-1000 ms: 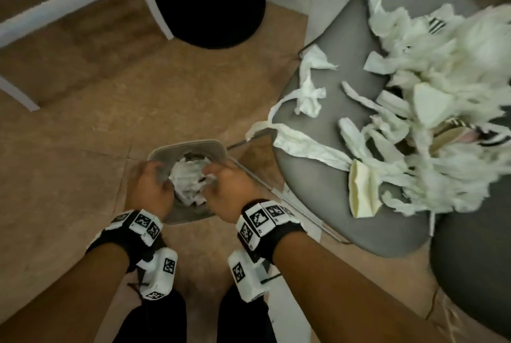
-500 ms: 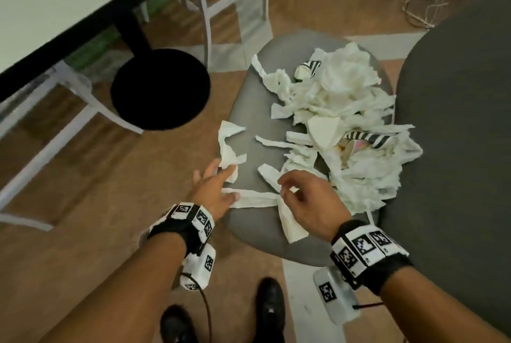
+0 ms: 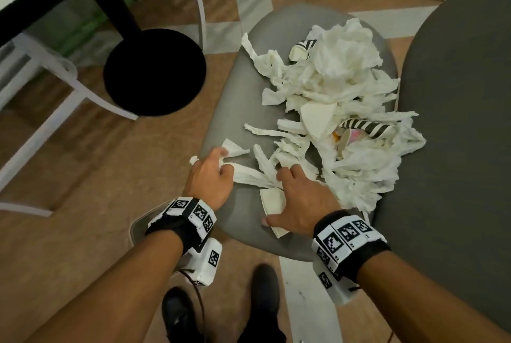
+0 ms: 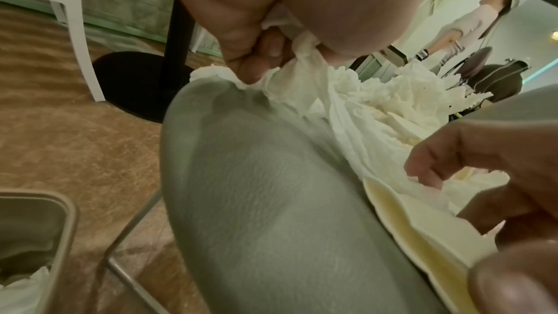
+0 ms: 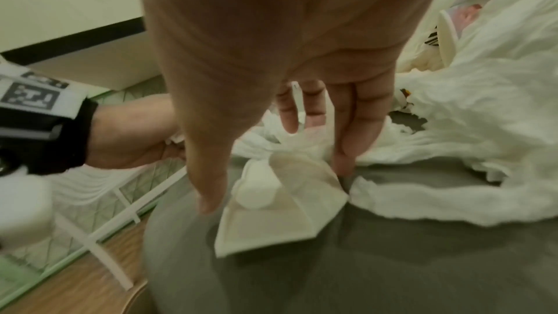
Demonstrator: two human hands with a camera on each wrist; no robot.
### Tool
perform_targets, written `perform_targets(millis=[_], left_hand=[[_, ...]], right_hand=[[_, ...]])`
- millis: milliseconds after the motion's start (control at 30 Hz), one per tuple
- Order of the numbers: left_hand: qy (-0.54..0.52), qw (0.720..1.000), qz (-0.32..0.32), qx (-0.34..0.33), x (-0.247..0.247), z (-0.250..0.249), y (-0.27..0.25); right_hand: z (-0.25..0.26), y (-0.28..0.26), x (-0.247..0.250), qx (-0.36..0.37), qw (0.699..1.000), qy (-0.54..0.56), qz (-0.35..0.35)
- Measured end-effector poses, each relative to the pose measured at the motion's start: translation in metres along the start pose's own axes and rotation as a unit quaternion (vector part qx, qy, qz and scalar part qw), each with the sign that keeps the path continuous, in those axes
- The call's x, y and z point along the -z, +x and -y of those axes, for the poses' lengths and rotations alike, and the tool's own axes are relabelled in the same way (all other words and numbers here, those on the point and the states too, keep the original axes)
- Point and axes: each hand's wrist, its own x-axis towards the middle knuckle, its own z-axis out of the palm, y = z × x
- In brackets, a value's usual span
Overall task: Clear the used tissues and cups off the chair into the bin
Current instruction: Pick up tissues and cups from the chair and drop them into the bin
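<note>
While left hand [image 3: 208, 176] clutches tissue [image 3: 249, 174] (crumpled).

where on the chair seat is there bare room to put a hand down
Bare seat along its left edge, beside the tissue pile, and the near edge below the flattened cup. The middle and right are crowded.
</note>
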Motion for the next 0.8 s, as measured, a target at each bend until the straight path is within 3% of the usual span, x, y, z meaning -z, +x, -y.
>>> perform_targets(millis=[100,200,300,433,667,800], left_hand=[[0.009,1.000,-0.003,-0.003,-0.005,0.000,-0.002],[0.010,1.000,-0.004,0.015,-0.005,-0.001,-0.007],[0.005,1.000,0.014,-0.023,-0.001,0.001,-0.011],[-0.031,0.999,-0.019,0.018,0.007,-0.005,-0.017],[-0.099,0.995,-0.024,0.012,0.032,0.007,-0.034],[-0.030,0.999,-0.026,0.017,0.050,0.052,-0.040]], right_hand=[[-0.001,0.001,-0.013,-0.005,1.000,0.001,0.015],[-0.004,0.002,-0.014,-0.011,0.997,0.078,0.011],[-0.008,-0.002,-0.008,-0.023,0.992,0.124,-0.003],[-0.006,-0.014,0.000,-0.020,0.988,0.152,-0.025],[0.026,-0.032,0.005,0.013,0.989,0.099,-0.108],[0.072,-0.035,-0.006,0.060,0.991,0.093,-0.071]])
